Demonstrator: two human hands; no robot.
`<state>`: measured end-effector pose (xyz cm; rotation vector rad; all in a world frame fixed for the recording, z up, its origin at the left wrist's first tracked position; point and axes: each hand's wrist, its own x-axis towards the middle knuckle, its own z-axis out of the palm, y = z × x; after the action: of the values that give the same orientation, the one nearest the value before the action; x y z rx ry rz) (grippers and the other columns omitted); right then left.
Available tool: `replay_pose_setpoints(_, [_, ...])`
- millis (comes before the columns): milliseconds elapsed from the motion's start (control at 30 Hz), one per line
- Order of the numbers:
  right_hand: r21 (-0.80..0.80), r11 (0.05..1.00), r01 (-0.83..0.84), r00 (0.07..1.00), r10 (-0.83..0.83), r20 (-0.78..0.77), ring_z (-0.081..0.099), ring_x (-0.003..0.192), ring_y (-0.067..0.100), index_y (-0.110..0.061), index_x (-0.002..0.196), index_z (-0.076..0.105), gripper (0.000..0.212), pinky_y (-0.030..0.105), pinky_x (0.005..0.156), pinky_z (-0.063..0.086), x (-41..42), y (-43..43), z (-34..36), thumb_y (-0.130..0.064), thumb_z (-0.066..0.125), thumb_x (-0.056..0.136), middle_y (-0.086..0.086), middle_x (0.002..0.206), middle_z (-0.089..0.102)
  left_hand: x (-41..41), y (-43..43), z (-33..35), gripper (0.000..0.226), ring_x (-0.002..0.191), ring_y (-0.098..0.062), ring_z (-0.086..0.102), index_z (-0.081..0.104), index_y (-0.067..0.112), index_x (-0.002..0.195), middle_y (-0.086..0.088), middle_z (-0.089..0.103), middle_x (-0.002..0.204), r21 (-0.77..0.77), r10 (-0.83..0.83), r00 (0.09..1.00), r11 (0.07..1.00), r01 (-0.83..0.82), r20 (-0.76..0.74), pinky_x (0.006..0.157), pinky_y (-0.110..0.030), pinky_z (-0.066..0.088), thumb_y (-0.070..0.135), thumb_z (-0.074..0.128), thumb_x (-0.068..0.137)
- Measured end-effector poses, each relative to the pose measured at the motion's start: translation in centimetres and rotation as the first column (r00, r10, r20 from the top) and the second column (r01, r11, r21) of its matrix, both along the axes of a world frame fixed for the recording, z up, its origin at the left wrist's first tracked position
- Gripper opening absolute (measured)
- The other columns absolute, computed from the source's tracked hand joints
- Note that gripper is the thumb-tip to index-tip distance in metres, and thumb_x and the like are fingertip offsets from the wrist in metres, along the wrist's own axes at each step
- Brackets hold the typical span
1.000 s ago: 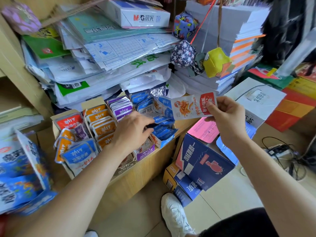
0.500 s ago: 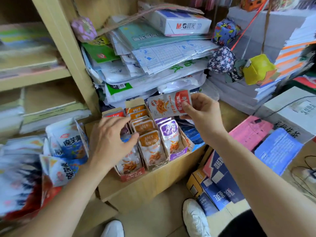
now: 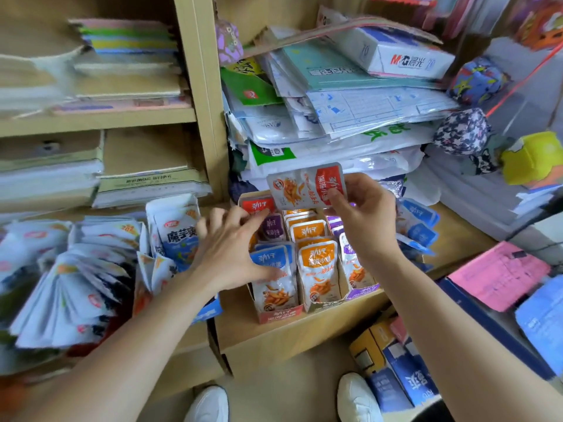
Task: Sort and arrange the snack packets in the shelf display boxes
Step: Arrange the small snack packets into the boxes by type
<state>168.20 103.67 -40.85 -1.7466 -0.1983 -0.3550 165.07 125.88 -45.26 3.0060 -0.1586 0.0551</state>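
While the right hand (image 3: 362,214) pinches a red-labelled packet (image 3: 306,186) sideways above the back of the display boxes (image 3: 278,315), head view records: left hand (image 3: 231,248), fingers spread wide, resting on blue packets (image 3: 271,263) in the leftmost box; orange packets (image 3: 316,263) alongside.

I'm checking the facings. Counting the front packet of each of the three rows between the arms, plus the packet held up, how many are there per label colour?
Blue front packet: 1
Orange front packet: 1
Purple front packet: 1
Red packet, pinched by the right hand: 1
Total: 4
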Motion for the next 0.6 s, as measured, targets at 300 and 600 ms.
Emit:
replay_pose_setpoints(300, [-0.123,0.992,-0.017,0.998,0.024,0.052,0.073,0.082,0.01,-0.013,0.104,0.072,0.014,0.025,0.066,0.061,0.2,0.6,0.0,-0.005,0.068,0.093,-0.004,0.091,0.076,-0.8,0.4,0.2,0.078,0.115,-0.017,0.026,0.055,0.048,0.122,0.014,0.039,0.116,-0.152,-0.038,0.998,0.987,0.044,0.041,0.085,-0.036,0.019,0.089,0.066,0.056])
replay_pose_setpoints(600, [-0.386,0.922,-0.027,0.98,0.101,0.171,0.068,0.078,0.008,-0.018,0.112,0.076,0.025,0.036,0.071,0.058,0.5,2.6,-0.1,-0.007,0.066,0.092,-0.004,0.092,0.076,-5.0,1.1,-0.1,0.052,0.107,-0.005,0.044,0.067,0.043,0.105,0.023,0.047,0.11,-0.452,-0.088,0.982,0.878,0.156,0.168,0.092,-0.03,0.036,0.065,0.08,0.06])
